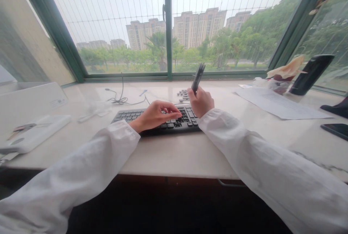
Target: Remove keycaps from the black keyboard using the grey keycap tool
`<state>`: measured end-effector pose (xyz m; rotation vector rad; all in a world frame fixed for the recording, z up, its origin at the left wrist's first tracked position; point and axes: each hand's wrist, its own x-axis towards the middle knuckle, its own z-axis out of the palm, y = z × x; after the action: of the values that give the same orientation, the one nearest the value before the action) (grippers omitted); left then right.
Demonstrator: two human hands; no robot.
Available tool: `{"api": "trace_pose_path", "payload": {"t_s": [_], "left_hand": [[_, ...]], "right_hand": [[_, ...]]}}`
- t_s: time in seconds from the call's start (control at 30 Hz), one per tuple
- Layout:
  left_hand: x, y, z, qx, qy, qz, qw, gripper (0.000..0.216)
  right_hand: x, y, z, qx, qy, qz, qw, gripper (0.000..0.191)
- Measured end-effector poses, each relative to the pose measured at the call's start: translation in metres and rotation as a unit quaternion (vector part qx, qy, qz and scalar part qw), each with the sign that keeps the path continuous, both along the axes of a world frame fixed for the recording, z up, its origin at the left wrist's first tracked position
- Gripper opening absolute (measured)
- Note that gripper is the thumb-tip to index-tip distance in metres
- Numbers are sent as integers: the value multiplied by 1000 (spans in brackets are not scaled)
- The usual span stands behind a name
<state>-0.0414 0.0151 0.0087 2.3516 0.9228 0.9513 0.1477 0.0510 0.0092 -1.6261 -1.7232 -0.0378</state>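
A black keyboard (187, 128) lies on the white tabletop, and several of its keys on the right side are off, leaving dark sockets. Over those sockets, my left hand (156, 115) rests low, thumb and fingertips brought close together in a pinch; what sits between the tips, if anything, is too small to make out. My right hand (202, 102) is closed round a dark, slim tool (198, 78) that sticks up out of the fist. Its lower end is hidden by the hand and its kind is unclear. Loose keycaps (184, 95) lie just behind the keyboard.
A coiled cable (119, 99) lies behind the keyboard's left half. At left are a white box (35, 98) and a white power strip (38, 132). Paper sheets (280, 103), a black upright object (311, 74) and a phone (335, 130) are at right. A window frame (168, 27) borders the table's back.
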Motion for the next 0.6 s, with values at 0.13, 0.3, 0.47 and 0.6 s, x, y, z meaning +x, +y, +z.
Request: {"api": "trace_pose_path", "payload": {"t_s": [0.13, 0.3, 0.47, 0.6], "left_hand": [[9, -15, 6, -74, -62, -91, 991, 28], [14, -30, 9, -132, -72, -155, 976, 17], [15, -35, 10, -138, -53, -174, 974, 18], [16, -36, 9, -134, -42, -179, 974, 18]], "right_hand": [[2, 3, -2, 7, 2, -5, 1000, 47], [2, 5, -5, 15, -33, -1, 999, 49], [0, 3, -7, 5, -63, 1, 998, 51], [-1, 3, -8, 8, -64, 1, 998, 50]]}}
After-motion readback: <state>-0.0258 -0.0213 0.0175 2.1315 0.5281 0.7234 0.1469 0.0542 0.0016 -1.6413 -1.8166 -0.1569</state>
